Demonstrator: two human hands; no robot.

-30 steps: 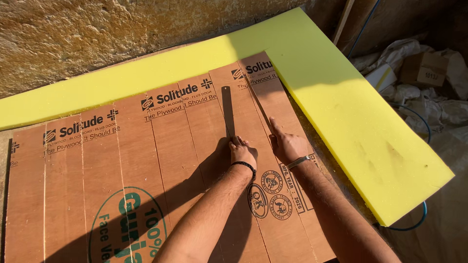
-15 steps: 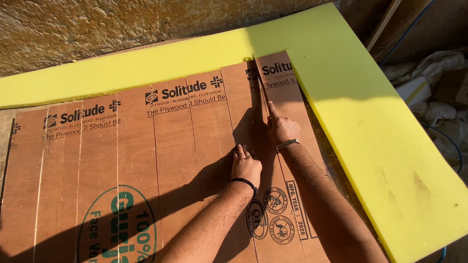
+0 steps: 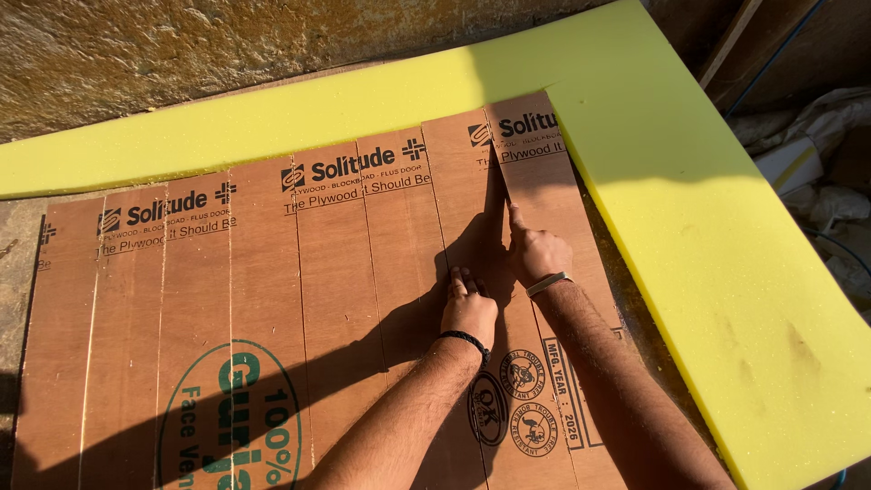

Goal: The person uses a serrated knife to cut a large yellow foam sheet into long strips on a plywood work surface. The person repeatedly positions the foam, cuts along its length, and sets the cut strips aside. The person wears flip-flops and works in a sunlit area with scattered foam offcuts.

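Observation:
A brown plywood sheet cut into long strips lies flat, printed with black and green marks. My left hand rests flat on it, fingertips at the seam between two strips, with a black band on the wrist. My right hand lies just beyond it on the rightmost plywood strip. Its index finger is stretched out along the seam and the other fingers are curled. A thin dark gap runs on from that fingertip towards the far end. Neither hand holds anything.
Thick yellow foam borders the plywood along the far side and the right side. A rough stone wall rises behind. Rubble, crumpled paper and wooden battens lie at the far right. My own shadow falls across the near strips.
The wide dark gap between the two right strips has narrowed to a thin wedge. My right hand has slid farther up the seam; the left hand stays near the same spot.

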